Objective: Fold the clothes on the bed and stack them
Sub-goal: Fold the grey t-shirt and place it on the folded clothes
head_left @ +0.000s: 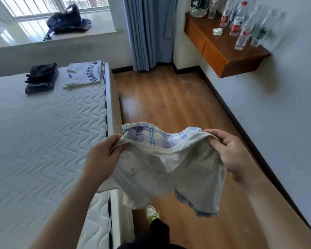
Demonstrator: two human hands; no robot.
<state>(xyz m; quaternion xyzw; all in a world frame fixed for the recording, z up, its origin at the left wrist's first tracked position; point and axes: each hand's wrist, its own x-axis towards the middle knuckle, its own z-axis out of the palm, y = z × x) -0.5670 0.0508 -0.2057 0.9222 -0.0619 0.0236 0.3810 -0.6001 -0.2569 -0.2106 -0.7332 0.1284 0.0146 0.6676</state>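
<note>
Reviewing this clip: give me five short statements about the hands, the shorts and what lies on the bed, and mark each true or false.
1. Both hands hold the pale shorts by the waistband. True: the left hand and the right hand each grip one end.
2. The shorts lie flat on the mattress. False: they hang in the air, mostly over the wooden floor.
3. A folded white T-shirt lies at the far end of the bed. True.
4. The dark folded garment is stacked on top of the T-shirt. False: it sits beside it, apart.
5. The shelf on the wall holds books. False: it holds plastic bottles.
</note>
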